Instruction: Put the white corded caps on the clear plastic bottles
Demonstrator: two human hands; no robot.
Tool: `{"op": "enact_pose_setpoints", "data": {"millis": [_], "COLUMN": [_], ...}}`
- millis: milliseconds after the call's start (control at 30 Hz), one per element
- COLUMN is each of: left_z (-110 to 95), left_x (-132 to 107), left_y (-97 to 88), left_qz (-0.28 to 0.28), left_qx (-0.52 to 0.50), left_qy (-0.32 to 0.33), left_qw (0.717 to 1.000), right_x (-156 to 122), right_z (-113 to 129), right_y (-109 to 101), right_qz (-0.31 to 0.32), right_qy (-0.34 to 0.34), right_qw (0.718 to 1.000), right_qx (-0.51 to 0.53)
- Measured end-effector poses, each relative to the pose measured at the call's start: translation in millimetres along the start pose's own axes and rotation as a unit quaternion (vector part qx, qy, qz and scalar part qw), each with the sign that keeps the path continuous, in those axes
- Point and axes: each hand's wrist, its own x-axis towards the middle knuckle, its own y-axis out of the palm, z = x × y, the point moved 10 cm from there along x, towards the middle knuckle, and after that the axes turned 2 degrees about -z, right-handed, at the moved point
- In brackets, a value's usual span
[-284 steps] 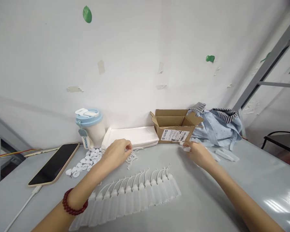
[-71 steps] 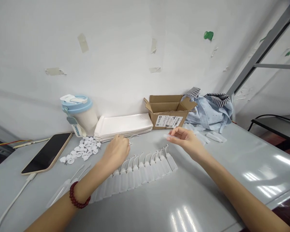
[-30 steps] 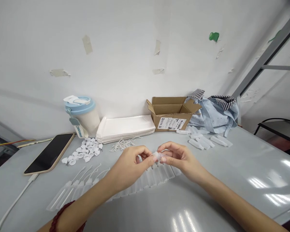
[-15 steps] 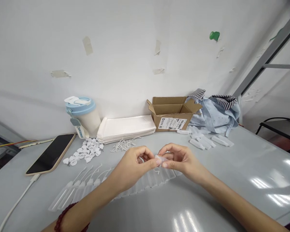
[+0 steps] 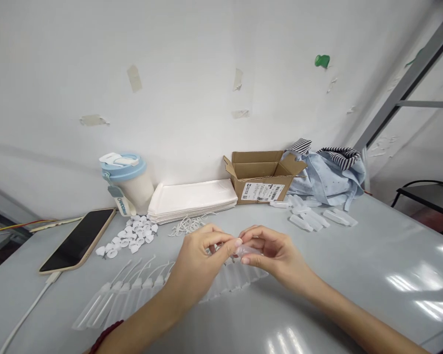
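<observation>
My left hand (image 5: 197, 263) and my right hand (image 5: 269, 253) meet over the middle of the grey table (image 5: 317, 295). Between their fingertips is a small clear plastic bottle (image 5: 245, 250); the right hand holds its body and the left pinches at its end, both closed. Under the hands lies a row of several clear bottles with thin white tips (image 5: 140, 292). A heap of thin white tips (image 5: 186, 225) and a pile of small white caps (image 5: 131, 236) lie behind the left hand.
A phone (image 5: 79, 238) on a cable lies at the left. A blue-lidded cup (image 5: 127, 182), stacked white trays (image 5: 192, 199), an open cardboard box (image 5: 262, 179) and bundled cloth (image 5: 328, 177) stand along the wall. Loose clear bottles (image 5: 310, 216) lie right of the box.
Both hands came from the back of the table to the middle and joined on one bottle. Over the last second they sank slightly while the left fingers kept working at its end.
</observation>
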Motion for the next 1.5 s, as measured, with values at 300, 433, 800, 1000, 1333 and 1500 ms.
{"op": "enact_pose_setpoints", "data": {"millis": [300,433,800,1000,1333,1500], "left_z": [6.5,5.4,11.2,14.6,-1.9,0.6], "left_x": [0.6,0.8,0.6,2.3,-5.9,-19.1], "left_y": [2.5,10.2,10.5,5.9,13.9,14.5], "left_qz": [0.019,0.068,0.047,0.027,0.025,0.033], "left_qx": [-0.075,-0.130,-0.142,-0.157,-0.222,-0.165], "left_qy": [-0.037,-0.051,-0.047,-0.063,-0.014,-0.034], "left_qw": [0.996,0.988,0.988,0.985,0.975,0.985], "right_x": [-0.7,-0.8,-0.4,-5.8,-7.5,-11.7], "right_z": [10.3,7.0,8.8,27.8,5.4,-5.2], "right_y": [-7.9,-9.8,-4.8,-8.3,5.9,24.5], "right_qz": [-0.049,-0.051,-0.030,-0.058,0.011,0.071], "right_qy": [-0.028,-0.013,-0.029,-0.136,0.033,0.064], "right_qw": [0.997,0.998,0.996,0.952,0.999,0.993], "right_qx": [-0.045,-0.036,-0.081,-0.268,-0.013,0.068]}}
